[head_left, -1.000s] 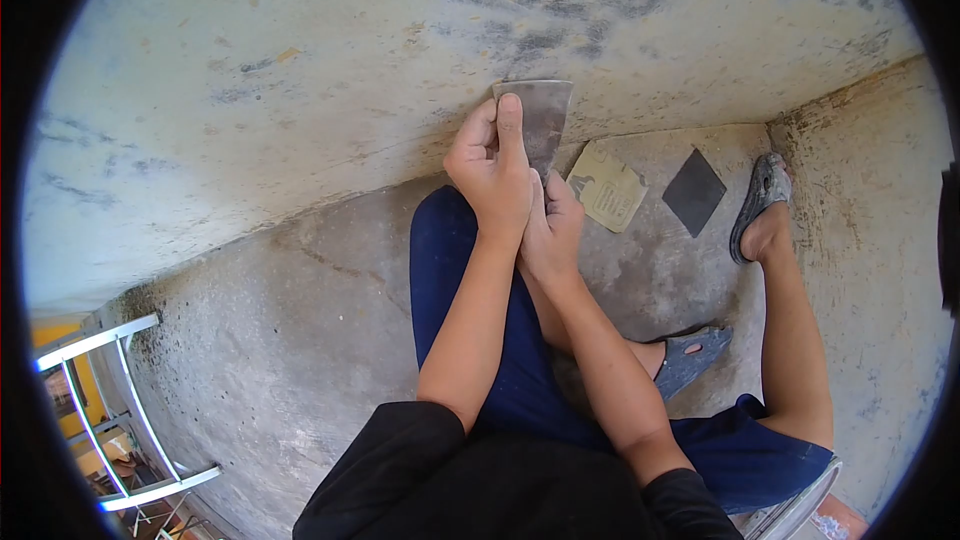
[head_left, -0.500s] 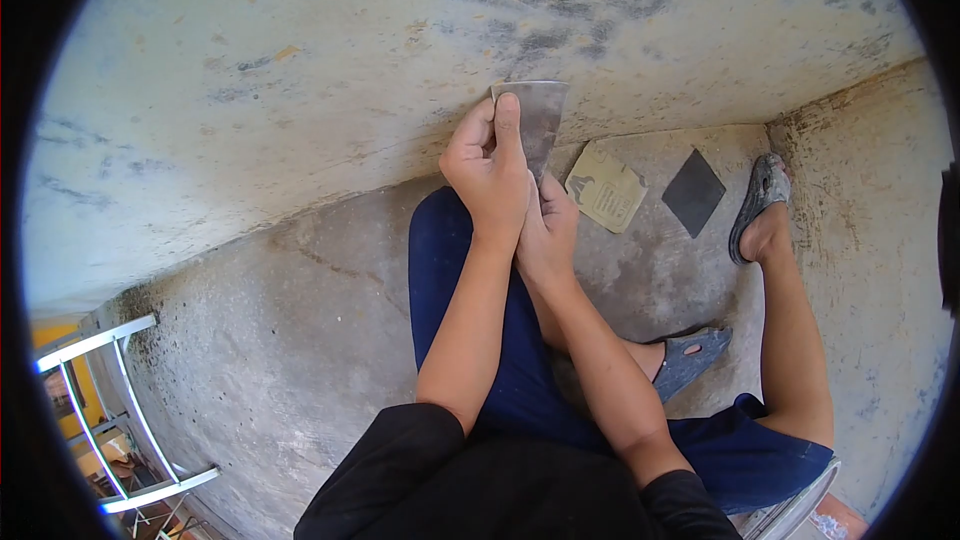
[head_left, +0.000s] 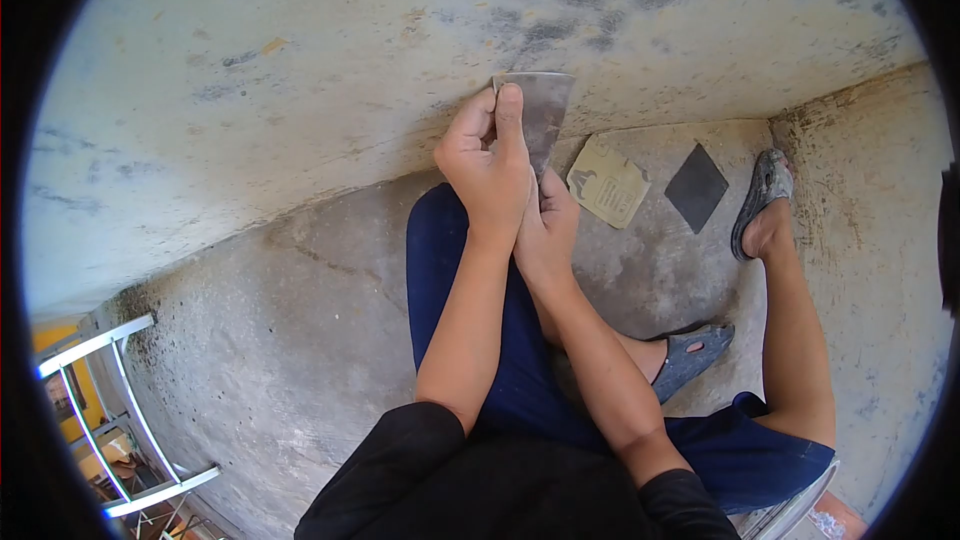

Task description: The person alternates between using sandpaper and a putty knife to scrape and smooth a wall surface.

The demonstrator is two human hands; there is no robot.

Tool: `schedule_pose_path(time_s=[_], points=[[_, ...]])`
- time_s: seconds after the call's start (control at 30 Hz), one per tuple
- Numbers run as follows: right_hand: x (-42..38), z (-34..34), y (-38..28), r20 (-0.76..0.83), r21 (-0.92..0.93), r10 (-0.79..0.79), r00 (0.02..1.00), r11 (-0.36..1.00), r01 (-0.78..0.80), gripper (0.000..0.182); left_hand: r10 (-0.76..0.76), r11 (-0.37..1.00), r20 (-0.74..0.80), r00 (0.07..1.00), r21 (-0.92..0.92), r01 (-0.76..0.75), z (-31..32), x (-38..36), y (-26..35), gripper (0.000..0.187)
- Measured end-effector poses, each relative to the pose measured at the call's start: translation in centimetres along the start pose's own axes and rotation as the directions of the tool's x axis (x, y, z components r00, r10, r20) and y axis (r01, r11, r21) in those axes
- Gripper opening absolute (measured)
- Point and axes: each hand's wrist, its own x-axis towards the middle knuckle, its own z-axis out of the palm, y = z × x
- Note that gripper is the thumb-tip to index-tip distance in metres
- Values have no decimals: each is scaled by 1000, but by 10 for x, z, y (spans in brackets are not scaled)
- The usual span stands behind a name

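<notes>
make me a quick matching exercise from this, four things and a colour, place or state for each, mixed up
1. scraper
2. tan sheet
3. dark sheet
4. shorts

A. plain, diamond-shaped in this view
B. navy blue, being worn
C. printed, lying on the floor
D. held by its blade and lower end

Right pairs: 1-D, 2-C, 3-A, 4-B

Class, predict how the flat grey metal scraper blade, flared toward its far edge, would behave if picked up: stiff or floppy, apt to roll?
The flared grey metal blade is probably stiff: it shows no clear bend under the left hand's thumb. Its flat, broad shape makes rolling unlikely.
</notes>
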Motion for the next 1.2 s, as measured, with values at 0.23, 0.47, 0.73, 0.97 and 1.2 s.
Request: schedule_pose_path(time_s=[0.23, 0.47, 0.73, 0.97, 1.2], points=[[5, -7, 18, 29, 22, 34, 999, 999, -34, 30, 20, 1000, -12, 1000, -18, -20, 5, -1, -1, 21], [8, -11, -5, -32, -84, -41, 999, 996, 38, 30, -13, 997, 10, 1000, -81, 14, 7, 0, 3, 20], [8, -18, -5, 25, -241, -178, 984, 954, 178, 33, -41, 994, -80, 996, -108, 32, 8, -9, -5, 21], [0, -8, 12, 31, -234, -128, 991, 963, 131, 33, -58, 991, -73, 996, -129, 48, -9, -7, -9, 21], [-1, -1, 10, 12, -200, -158, 987, 967, 157, 32, -39, 992, -33, 999, -118, 35, -12, -3, -7, 21]])
